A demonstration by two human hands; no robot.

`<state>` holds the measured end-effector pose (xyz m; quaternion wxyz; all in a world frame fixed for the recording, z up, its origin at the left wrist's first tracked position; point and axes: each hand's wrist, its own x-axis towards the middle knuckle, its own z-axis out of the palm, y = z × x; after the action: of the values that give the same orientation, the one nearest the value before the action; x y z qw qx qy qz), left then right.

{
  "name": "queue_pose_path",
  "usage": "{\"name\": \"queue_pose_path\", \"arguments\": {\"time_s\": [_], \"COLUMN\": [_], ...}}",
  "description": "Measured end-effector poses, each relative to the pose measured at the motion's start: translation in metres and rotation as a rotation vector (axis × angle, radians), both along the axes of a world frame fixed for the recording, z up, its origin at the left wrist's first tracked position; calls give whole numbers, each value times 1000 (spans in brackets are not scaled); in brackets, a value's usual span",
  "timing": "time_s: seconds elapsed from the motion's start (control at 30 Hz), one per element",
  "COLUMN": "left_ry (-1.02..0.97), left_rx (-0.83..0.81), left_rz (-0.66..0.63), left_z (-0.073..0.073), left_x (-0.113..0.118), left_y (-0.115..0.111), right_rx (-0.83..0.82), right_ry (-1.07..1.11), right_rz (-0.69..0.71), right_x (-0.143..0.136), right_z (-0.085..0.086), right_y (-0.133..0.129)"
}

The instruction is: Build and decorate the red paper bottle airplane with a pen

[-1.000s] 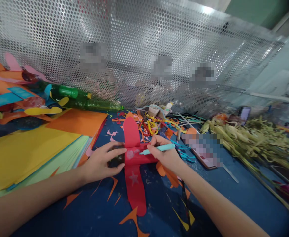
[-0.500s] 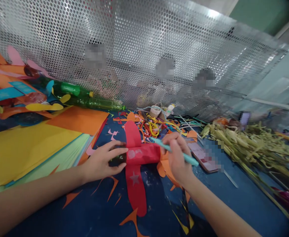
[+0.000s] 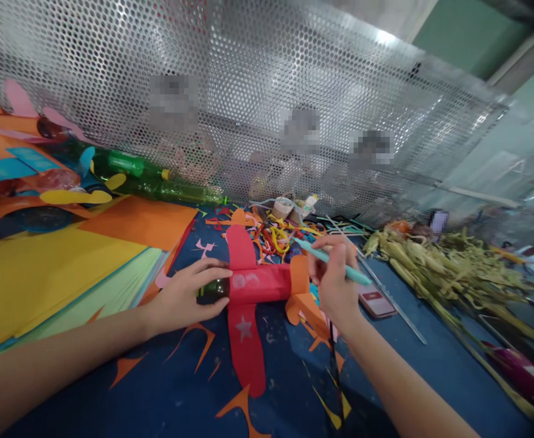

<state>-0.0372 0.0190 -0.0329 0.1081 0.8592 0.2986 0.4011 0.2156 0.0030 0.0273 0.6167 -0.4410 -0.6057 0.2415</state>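
Observation:
A toy plane lies in the middle of the blue table. Its body is a dark green bottle point(image 3: 213, 291) wrapped in red paper point(image 3: 271, 285), with round pale marks on the wrap. Red paper wings stick out to both sides, and the near wing point(image 3: 250, 365) bears a silvery star. My left hand point(image 3: 187, 298) is closed around the bottle's bare end. In my right hand point(image 3: 337, 283) is a turquoise pen point(image 3: 328, 258), its tip raised beyond the plane's right end. Close to that hand are orange paper pieces point(image 3: 300, 277) at the plane's right end.
Coloured paper sheets point(image 3: 52, 267) are stacked at left, below other paper-and-bottle planes point(image 3: 25, 164). Paper scraps point(image 3: 276, 237) lie heaped behind the plane. A phone point(image 3: 377, 302) and dried husks point(image 3: 454, 274) are at right. A perforated metal panel point(image 3: 249, 73) with blurred figures stands behind.
My right hand has drawn the pen a little away from the red wrap, to the right and up. The left hand keeps its hold on the bottle. The whole view has shifted slightly.

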Motion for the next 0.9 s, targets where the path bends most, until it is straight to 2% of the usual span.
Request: {"name": "queue_pose_path", "arguments": {"time_s": [0.1,0.2,0.37,0.5,0.7,0.9], "left_ry": [0,11,16,31,29,51], "left_rx": [7,-3,52,114,171,208], "left_rz": [-51,-104,-140,-154,-155,-152], "left_z": [1,2,-1,-3,-4,-4], "left_x": [-1,-2,-4,-5,-5,-5], "left_y": [-2,-4,-4,-3,-3,-4], "right_rx": [-16,-73,-145,-125,-164,-211], "right_ry": [-180,-311,-184,-168,-72,-145], "right_rz": [2,101,218,232,223,262], "right_x": [-2,-6,-10,-9,-13,-12], "right_z": [-4,-14,-35,-45,-42,-43], "right_y": [-10,-25,-53,-58,-54,-56]}}
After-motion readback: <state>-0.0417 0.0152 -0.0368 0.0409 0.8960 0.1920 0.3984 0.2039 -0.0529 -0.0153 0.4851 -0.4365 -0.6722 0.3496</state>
